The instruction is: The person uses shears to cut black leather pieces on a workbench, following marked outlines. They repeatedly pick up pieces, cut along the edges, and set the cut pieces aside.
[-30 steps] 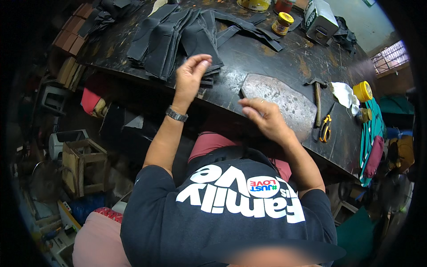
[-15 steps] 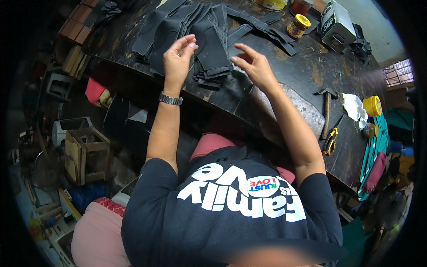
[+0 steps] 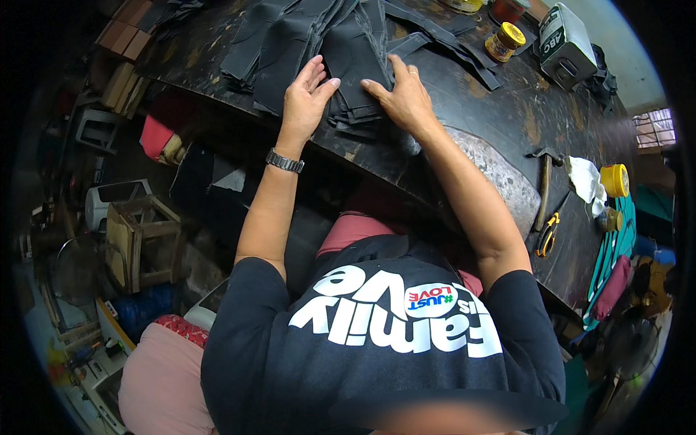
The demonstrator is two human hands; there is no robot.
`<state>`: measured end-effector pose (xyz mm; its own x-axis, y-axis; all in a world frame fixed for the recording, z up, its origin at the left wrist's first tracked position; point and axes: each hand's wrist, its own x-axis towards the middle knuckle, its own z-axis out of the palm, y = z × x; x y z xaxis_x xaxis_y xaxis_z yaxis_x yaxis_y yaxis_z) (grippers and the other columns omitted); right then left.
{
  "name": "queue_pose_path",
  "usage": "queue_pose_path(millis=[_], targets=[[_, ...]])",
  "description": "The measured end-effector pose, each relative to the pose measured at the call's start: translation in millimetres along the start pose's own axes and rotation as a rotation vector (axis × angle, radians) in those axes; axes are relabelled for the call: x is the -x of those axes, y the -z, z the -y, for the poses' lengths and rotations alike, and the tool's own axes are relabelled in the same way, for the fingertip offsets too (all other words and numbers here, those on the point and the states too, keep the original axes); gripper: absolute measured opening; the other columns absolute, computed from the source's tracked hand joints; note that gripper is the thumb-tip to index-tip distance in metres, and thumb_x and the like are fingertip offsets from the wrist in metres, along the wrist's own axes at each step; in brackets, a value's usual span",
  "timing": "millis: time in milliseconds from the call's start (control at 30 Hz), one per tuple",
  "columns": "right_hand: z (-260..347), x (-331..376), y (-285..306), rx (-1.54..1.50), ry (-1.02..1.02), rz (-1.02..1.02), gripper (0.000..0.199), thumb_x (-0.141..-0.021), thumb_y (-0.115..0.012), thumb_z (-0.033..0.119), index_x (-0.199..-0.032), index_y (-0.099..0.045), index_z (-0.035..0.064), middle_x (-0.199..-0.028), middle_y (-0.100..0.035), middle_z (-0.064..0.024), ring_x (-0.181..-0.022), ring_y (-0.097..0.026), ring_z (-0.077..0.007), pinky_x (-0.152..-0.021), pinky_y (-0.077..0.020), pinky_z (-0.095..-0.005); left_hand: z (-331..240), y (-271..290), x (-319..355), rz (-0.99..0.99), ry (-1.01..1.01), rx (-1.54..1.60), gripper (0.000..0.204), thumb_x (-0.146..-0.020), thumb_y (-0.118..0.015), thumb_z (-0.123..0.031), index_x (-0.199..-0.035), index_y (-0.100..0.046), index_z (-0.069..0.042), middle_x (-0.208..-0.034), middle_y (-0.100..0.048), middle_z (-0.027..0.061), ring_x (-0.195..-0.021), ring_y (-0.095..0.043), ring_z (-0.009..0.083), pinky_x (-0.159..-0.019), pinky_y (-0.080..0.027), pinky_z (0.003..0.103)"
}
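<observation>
Several stacks of flat black cut pieces (image 3: 353,64), leather-like or fabric, lie fanned side by side at the table's near edge. My left hand (image 3: 307,100) is at the near left side of the rightmost stack, thumb apart from the stretched fingers. On the other side of that stack is my right hand (image 3: 406,96), its thumb and fingers spread around the right edge. The thumb seems to touch the pieces. Both hands frame the stack, and neither has a piece gripped. Long black strips (image 3: 453,49) lie beyond my right hand.
A worn grey slab (image 3: 487,168) lies under my right forearm. Right of it are a hammer (image 3: 544,185), yellow-handled pliers (image 3: 549,235), a white cloth (image 3: 586,181) and a yellow tub (image 3: 614,180). A yellow-lidded jar (image 3: 504,42) and a metal tin (image 3: 564,47) stand farther back.
My right hand has come down beside the rightmost stack, its fingers now at the edge. My left hand has shifted slightly right and lower, its fingers more spread.
</observation>
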<state>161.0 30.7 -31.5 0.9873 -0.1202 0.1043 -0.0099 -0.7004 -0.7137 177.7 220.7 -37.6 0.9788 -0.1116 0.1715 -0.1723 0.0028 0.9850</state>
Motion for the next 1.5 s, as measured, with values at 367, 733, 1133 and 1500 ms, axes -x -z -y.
queue_pose_path(millis=[367, 733, 1133, 1500], targets=[[-1, -47, -12, -0.263, -0.140, 0.018, 0.111, -0.063, -0.081, 0.052, -0.141, -0.027, -0.0073, -0.130, -0.047, -0.0353, -0.119, -0.052, -0.0423, -0.101, -0.0425, -0.0400, -28, 35, -22, -0.301, -0.477, -1.158, 0.064, -0.077, -0.074, -0.036, -0.133, -0.048, -0.016, -0.143, -0.038, 0.0171, -0.130, -0.037, 0.0386, -0.103, -0.032, 0.054], [28, -35, -23, -1.027, -0.398, 0.160, 0.102, -0.058, -0.085, 0.008, -0.137, -0.023, -0.0116, -0.114, -0.055, -0.0309, -0.093, -0.065, -0.0330, -0.075, -0.0567, -0.0388, 6, 34, -27, -0.230, -0.243, -1.118, 0.082, -0.081, -0.069, -0.038, -0.147, -0.024, -0.019, -0.148, -0.027, 0.0218, -0.133, -0.032, 0.0436, -0.103, -0.030, 0.059], [18, 2, 34, -1.025, -0.260, 0.269, 0.091, -0.065, -0.074, 0.002, -0.140, -0.024, -0.0078, -0.103, -0.061, -0.0252, -0.080, -0.067, -0.0263, -0.070, -0.0554, -0.0334, 6, 33, -29, -0.219, -0.217, -1.149, 0.078, -0.083, -0.067, -0.037, -0.147, -0.025, -0.021, -0.148, -0.027, 0.0219, -0.132, -0.031, 0.0451, -0.101, -0.030, 0.063], [-55, 157, 181, -1.069, -0.136, -0.038, 0.098, -0.052, -0.072, 0.006, -0.141, -0.034, -0.0042, -0.132, -0.052, -0.0122, -0.123, -0.049, -0.0227, -0.109, -0.0284, -0.0300, 8, 30, -30, -0.192, -0.310, -1.245, 0.081, -0.080, -0.064, -0.058, -0.144, -0.032, -0.021, -0.146, -0.034, 0.0180, -0.131, -0.034, 0.0432, -0.100, -0.030, 0.064]])
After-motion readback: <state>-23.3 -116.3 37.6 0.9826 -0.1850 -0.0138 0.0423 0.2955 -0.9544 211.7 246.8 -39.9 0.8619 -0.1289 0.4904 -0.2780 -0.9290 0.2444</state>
